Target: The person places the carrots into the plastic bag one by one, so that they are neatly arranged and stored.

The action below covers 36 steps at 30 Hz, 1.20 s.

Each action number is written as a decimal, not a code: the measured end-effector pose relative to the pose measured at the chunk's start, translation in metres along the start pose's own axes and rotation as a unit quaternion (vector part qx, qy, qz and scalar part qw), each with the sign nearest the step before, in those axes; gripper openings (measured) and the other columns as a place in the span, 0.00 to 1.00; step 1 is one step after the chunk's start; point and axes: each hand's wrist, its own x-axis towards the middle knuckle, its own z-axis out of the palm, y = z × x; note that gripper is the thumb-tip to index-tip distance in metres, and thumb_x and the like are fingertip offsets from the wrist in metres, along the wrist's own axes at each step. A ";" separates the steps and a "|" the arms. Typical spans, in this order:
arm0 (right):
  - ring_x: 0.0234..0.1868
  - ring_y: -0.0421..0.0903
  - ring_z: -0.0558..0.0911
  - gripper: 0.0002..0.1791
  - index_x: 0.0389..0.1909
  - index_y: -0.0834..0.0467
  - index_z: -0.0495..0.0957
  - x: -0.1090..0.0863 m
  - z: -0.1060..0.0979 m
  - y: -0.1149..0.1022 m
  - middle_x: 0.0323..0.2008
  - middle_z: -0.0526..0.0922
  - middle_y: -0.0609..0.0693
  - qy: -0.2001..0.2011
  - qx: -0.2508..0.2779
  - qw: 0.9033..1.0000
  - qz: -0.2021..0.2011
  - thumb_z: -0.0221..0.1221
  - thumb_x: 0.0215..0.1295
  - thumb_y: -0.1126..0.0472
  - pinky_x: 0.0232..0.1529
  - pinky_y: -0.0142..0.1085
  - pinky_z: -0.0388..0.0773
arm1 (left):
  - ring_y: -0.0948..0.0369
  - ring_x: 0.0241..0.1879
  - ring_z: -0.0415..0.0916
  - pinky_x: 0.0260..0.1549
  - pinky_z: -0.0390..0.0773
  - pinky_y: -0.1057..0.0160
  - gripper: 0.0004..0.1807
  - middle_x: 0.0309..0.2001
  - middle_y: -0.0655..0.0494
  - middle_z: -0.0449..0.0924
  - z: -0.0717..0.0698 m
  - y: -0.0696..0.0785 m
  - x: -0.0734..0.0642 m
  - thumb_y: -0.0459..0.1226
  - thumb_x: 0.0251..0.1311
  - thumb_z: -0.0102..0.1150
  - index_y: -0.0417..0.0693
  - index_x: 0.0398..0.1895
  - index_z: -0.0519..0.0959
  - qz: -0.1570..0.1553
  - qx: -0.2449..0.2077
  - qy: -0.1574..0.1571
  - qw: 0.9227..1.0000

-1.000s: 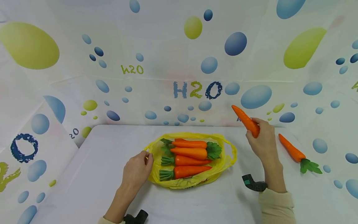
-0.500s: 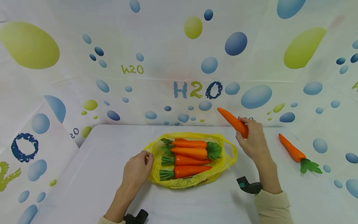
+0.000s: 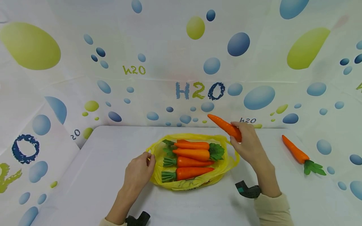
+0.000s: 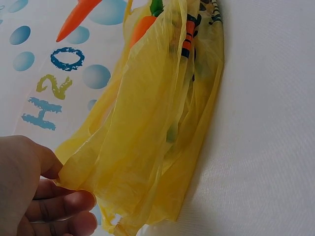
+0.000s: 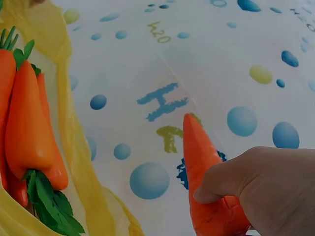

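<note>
A yellow plastic bag (image 3: pixel 217 179) lies spread on the white table with several carrots (image 3: pixel 195 172) inside, their green tops pointing both ways. My left hand (image 3: pixel 138 171) pinches the bag's left edge between thumb and fingers; the left wrist view shows the thin film (image 4: pixel 123 132) drawn toward that hand. In my right hand (image 3: pixel 250 142) is another carrot (image 3: pixel 223 125), gripped near its thick end, with the tip pointing up and left. It is raised above the bag's far right side, close to the handle loop. In the right wrist view the thumb lies along this carrot (image 5: pixel 199 162).
One more carrot (image 3: pixel 295 150) with leafy green top lies on the table at the right, beyond my right arm. Behind the table (image 3: pixel 104 150) hangs a white cloth (image 3: pixel 164 40) printed with blue and green drops and lettering.
My right hand has carried its carrot leftward, from right of the bag to above the bag's far right side. The left hand and the bag have stayed in place.
</note>
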 end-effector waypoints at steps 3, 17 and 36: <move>0.54 0.58 0.71 0.28 0.64 0.66 0.70 0.000 0.003 -0.005 0.57 0.76 0.62 -0.009 0.001 1.000 -0.020 0.62 0.62 0.70 0.55 0.55 0.78 | 0.62 0.17 0.66 0.19 0.69 0.66 0.11 0.21 0.54 0.76 0.000 0.000 0.000 0.39 0.67 0.56 0.39 0.34 0.81 -0.001 -0.001 -0.001 1.000; 0.58 0.56 0.71 0.28 0.63 0.65 0.71 0.000 0.021 -0.022 0.58 0.77 0.60 -0.055 0.002 0.995 -0.080 0.66 0.61 0.69 0.59 0.52 0.76 | 0.62 0.17 0.66 0.19 0.68 0.66 0.11 0.21 0.54 0.76 -0.001 0.001 0.000 0.39 0.68 0.56 0.39 0.34 0.81 -0.004 -0.002 -0.005 1.000; 0.58 0.50 0.73 0.25 0.58 0.58 0.75 -0.008 0.048 -0.057 0.56 0.76 0.52 -0.174 -0.053 0.977 -0.109 0.67 0.59 0.62 0.64 0.48 0.73 | 0.62 0.17 0.65 0.19 0.68 0.66 0.11 0.20 0.54 0.76 -0.001 0.000 0.000 0.39 0.67 0.56 0.39 0.34 0.81 -0.003 0.000 -0.006 1.000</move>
